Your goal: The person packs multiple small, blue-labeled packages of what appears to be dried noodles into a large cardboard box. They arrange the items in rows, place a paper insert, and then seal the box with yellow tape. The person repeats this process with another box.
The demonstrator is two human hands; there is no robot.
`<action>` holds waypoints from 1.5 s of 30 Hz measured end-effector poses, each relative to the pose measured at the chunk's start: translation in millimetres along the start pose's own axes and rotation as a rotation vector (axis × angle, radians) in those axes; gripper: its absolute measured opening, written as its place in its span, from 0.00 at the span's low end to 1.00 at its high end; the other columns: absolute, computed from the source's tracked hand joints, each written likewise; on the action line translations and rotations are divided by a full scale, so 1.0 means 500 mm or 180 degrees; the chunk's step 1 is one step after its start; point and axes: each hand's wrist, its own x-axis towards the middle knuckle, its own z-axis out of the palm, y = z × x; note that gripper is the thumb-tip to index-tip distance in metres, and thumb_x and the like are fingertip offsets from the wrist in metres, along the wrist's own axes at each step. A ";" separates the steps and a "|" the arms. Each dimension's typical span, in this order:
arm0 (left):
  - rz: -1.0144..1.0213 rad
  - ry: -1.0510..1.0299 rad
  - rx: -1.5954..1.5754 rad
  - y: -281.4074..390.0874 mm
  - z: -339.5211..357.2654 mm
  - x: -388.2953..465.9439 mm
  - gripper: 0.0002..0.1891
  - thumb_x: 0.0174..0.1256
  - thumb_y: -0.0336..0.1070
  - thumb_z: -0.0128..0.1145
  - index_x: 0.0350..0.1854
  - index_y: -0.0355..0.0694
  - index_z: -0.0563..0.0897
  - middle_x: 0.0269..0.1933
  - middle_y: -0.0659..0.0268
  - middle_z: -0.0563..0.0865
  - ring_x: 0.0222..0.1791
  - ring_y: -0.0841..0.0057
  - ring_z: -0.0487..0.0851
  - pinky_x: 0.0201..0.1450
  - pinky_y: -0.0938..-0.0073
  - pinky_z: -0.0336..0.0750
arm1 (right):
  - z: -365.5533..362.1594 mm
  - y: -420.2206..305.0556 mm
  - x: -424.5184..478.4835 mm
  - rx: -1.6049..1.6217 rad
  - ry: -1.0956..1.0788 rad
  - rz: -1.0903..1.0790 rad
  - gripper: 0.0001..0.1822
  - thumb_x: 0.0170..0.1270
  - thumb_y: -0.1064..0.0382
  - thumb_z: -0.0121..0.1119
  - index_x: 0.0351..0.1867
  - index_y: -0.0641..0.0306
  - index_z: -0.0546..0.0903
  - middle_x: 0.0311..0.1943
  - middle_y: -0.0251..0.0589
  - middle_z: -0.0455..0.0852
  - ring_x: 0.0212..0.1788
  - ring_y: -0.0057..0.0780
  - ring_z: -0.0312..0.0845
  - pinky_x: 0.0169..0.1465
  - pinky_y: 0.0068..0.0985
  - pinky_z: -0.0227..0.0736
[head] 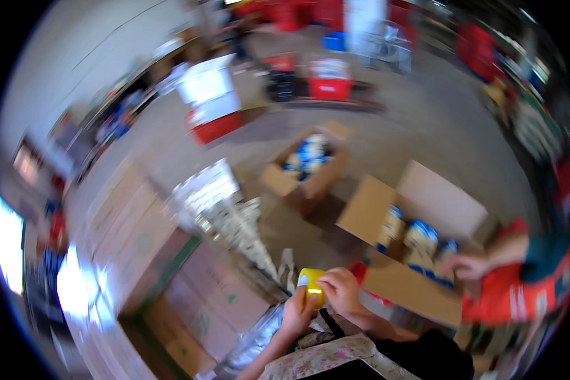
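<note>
A roll of yellow adhesive tape [314, 288] is held up in front of my body. My left hand [298, 311] grips its lower left side, with fingers at the core. At the roll's right side is my right hand [342, 289], its thumb and fingertips pinched together against the tape; whether they hold the tape's end is too blurred to tell. Below the hands lies a flower-patterned apron [323, 358]. Silvery plastic wrapping [259, 335] lies beside my left forearm.
Large cardboard boxes [223, 294] stand at the left. An open carton [413, 289] of blue and cream packages is at the right, with a co-worker's hand [468, 266] at it. Another open carton [275, 178], red crates [330, 89] and stacked pale material [213, 183] stand on the floor beyond.
</note>
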 end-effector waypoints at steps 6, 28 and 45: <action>-0.0974 -0.0924 -0.0971 -0.060 0.112 0.025 0.07 0.72 0.30 0.48 0.40 0.33 0.79 0.37 0.68 0.81 0.37 0.84 0.76 0.41 0.81 0.70 | -0.155 -0.009 -0.095 -0.0157 0.0283 0.0337 0.04 0.55 0.67 0.67 0.32 0.59 0.84 0.32 0.39 0.84 0.36 0.37 0.81 0.40 0.31 0.73; -0.0580 -0.3450 0.0017 -0.106 0.169 0.003 0.10 0.73 0.30 0.52 0.50 0.31 0.77 0.44 0.59 0.86 0.46 0.76 0.84 0.51 0.77 0.77 | -0.391 -0.086 -0.364 -0.1501 0.4067 0.1903 0.02 0.63 0.75 0.61 0.34 0.67 0.80 0.30 0.31 0.80 0.32 0.14 0.74 0.37 0.16 0.71; 0.0387 -0.1174 0.0038 -0.005 -0.065 0.177 0.16 0.66 0.27 0.51 0.57 0.34 0.73 0.37 0.61 0.87 0.35 0.76 0.86 0.40 0.73 0.79 | -0.536 -0.051 -0.409 -0.3125 0.2640 0.3473 0.36 0.68 0.56 0.58 0.66 0.85 0.61 0.63 0.71 0.67 0.67 0.59 0.62 0.70 0.40 0.57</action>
